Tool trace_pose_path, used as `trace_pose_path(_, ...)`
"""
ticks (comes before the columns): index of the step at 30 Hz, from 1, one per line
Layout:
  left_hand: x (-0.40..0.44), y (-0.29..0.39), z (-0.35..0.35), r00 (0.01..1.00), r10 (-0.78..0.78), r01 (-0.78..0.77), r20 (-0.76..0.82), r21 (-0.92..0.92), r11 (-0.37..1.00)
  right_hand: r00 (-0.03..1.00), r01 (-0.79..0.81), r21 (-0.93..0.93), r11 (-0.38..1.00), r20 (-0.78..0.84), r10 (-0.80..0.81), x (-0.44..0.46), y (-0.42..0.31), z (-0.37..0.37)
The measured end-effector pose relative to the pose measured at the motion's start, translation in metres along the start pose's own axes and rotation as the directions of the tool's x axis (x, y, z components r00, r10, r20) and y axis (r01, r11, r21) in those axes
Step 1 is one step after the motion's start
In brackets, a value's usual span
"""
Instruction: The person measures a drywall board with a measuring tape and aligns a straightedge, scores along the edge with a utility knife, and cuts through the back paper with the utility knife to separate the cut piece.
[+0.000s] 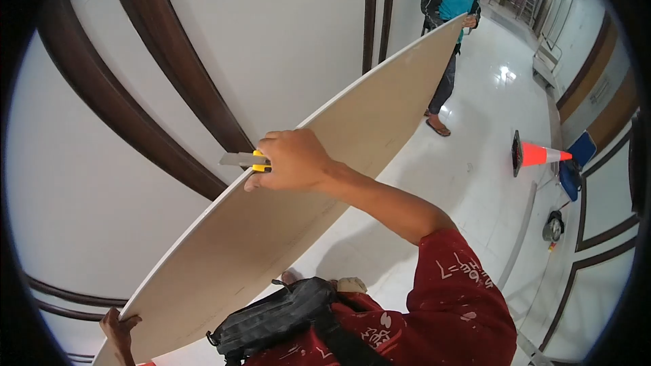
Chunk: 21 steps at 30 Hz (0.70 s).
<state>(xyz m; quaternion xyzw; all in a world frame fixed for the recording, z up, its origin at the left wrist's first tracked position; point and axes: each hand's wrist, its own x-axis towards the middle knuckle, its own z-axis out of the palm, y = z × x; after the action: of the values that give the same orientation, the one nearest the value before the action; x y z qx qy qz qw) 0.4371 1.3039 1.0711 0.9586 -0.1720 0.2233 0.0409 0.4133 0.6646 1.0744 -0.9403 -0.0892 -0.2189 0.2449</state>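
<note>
The black bag (281, 322) loomed on my feed. Beyond it slanted the board (366, 129), best steadied, I judged, with the blade (236, 159) clear of fingers: my left hand (121, 331) clasped its edge; my right hand (297, 156), arm (386, 207) outstretched, gripped the yellow cutter (259, 160) at its upper edge; a co-worker (456, 1) held the far end

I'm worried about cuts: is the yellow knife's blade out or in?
Out: the grey blade sticks out past the yellow handle in the right hand.
</note>
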Motion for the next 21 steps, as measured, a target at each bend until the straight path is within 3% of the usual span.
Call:
trace_pose_path(8,0.068,-0.065,0.068,0.993,0.113,-0.114,0.023,0.085,0.990,0.996,-0.076,-0.085,0.993,0.044,0.080,0.072,-0.005,0.067)
trace_pose_path(11,0.071,-0.078,0.057,0.985,-0.032,0.021,0.168,0.063,0.998,0.992,-0.119,-0.100,0.988,0.038,0.123,0.081,-0.021,0.068)
trace_pose_path(14,0.095,-0.108,0.078,0.995,0.096,-0.098,0.022,0.074,0.992,0.994,-0.106,-0.117,0.988,0.013,0.108,0.112,-0.019,0.093)
trace_pose_path(15,0.100,-0.115,0.080,0.995,0.087,-0.090,0.040,0.074,0.993,0.993,-0.115,-0.099,0.989,0.031,0.118,0.119,-0.021,0.097)
trace_pose_path(18,0.125,-0.143,0.093,0.987,-0.069,0.057,0.145,0.091,0.994,0.983,-0.150,-0.062,0.987,0.093,0.155,0.155,-0.021,0.109)
trace_pose_path(21,0.175,-0.121,0.082,0.867,-0.195,0.045,0.459,0.317,0.947,0.977,-0.142,-0.080,0.987,0.148,0.153,0.205,-0.005,0.126)
